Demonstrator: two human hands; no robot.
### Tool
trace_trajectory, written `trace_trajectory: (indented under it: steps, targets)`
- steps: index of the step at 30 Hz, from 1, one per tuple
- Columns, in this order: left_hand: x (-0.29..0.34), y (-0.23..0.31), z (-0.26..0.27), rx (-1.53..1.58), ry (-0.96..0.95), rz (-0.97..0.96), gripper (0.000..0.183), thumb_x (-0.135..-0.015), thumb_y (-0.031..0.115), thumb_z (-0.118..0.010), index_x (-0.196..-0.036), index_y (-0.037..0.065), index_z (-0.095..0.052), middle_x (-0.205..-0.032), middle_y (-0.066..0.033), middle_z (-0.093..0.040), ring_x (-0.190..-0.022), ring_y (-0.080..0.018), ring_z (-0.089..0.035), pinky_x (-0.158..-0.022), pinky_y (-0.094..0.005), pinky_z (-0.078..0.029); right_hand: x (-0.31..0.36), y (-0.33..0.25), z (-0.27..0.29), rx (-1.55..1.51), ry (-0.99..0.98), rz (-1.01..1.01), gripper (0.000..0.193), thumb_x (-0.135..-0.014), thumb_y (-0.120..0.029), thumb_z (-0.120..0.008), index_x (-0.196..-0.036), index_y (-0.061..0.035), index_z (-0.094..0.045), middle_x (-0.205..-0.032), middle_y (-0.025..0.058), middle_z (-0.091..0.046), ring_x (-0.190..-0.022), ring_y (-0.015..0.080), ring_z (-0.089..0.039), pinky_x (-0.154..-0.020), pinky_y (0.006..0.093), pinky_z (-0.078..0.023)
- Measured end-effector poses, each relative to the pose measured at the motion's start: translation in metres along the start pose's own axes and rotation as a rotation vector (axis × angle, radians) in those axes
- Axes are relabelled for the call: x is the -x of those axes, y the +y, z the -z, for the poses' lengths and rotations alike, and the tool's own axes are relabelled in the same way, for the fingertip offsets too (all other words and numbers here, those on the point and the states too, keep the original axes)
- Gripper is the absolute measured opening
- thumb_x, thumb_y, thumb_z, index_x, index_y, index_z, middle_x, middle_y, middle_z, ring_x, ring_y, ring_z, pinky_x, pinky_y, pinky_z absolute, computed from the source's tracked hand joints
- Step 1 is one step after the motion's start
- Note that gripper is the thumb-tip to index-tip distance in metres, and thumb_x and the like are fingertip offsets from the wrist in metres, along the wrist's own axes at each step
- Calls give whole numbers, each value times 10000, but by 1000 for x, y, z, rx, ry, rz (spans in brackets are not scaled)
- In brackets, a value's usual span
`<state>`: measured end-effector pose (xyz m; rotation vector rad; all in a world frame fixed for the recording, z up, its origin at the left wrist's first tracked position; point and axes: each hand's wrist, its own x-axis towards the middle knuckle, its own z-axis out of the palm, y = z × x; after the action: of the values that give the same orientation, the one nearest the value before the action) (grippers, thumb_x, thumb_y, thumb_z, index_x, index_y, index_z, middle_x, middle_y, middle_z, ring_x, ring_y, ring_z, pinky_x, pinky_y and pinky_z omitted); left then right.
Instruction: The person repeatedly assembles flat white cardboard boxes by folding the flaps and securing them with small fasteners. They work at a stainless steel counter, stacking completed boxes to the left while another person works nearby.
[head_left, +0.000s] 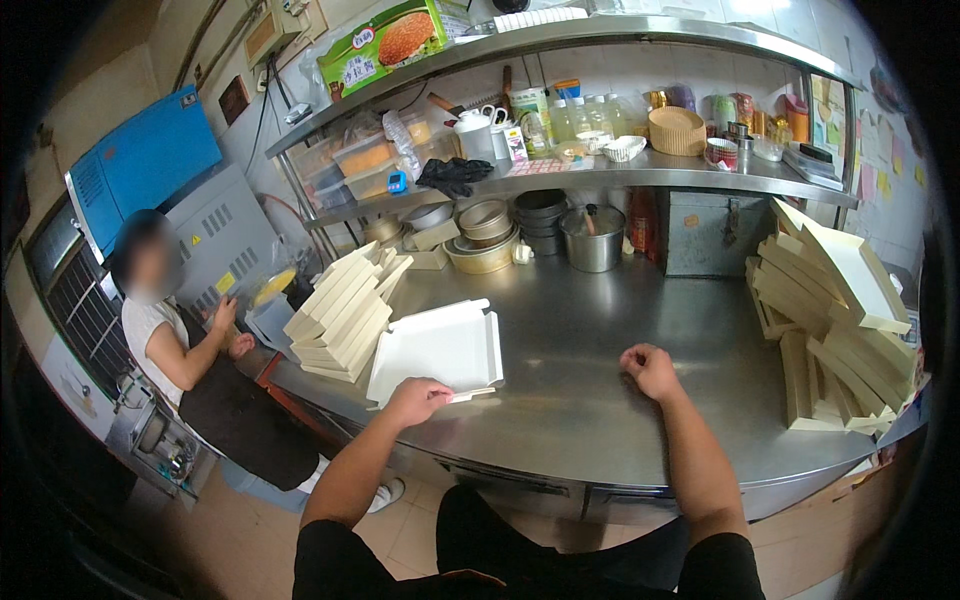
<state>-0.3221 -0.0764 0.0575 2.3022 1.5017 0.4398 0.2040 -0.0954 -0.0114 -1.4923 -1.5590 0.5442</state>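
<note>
A shallow cardboard box [440,350], white inside, lies unfolded on the steel counter in front of me, its side flaps partly raised. My left hand [418,402] is at the box's near edge, fingers pinched on the front flap. Well to the right of the box, my right hand [650,370] is curled closed over bare steel, with nothing visible in it. Beyond the box on the left leans a stack of cream box trays [345,310]. More cream boxes [840,330] are piled unevenly at the counter's right end.
Along the back stand stacked pans [485,225], a steel pot [594,240] and a grey metal case [718,235]. Above them, a steel shelf [600,178] carries bottles, tubs and a black glove [455,177]. At the left, another person [200,340] stands near the counter.
</note>
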Motion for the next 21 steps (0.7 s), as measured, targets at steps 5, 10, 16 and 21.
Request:
trace_trajectory:
  steps: [5, 10, 16, 21]
  targets:
    - [-4, -8, 5, 13, -1, 15, 257, -983, 298, -813, -1144, 103, -855, -1009, -112, -827, -870, -238, -755, -818, -359, -585, 0, -1, 0, -33, -7, -17, 223, -958, -238, -781, -1029, -27, -797, -985, 169, -777, -880, 296, -740, -835, 407, -579]
    - [-2, -4, 8, -139, -20, -175, 246, -964, 296, -832, -1126, 114, -866, -1054, -91, -822, -975, -253, -750, -871, -373, -578, 2, -6, 2, -25, -6, -45, 225, -961, -236, -782, -1038, -25, -791, -992, 167, -775, -872, 296, -738, -830, 408, -576]
    - [-5, -3, 10, -12, -62, -73, 235, -947, 284, -853, -1121, 128, -870, -1055, -89, -819, -984, -260, -746, -864, -385, -574, 1, -3, 2, -39, -8, -33, 216, -970, -229, -776, -1029, -21, -784, -969, 158, -776, -866, 280, -738, -824, 406, -572]
    - [-8, 3, 13, 2, -72, -17, 227, -948, 279, -854, -1107, 119, -872, -1041, -95, -816, -993, -262, -749, -872, -382, -575, 1, -5, 3, -49, -8, -36, 205, -981, -218, -773, -1033, -20, -781, -933, 144, -777, -838, 259, -726, -811, 393, -572]
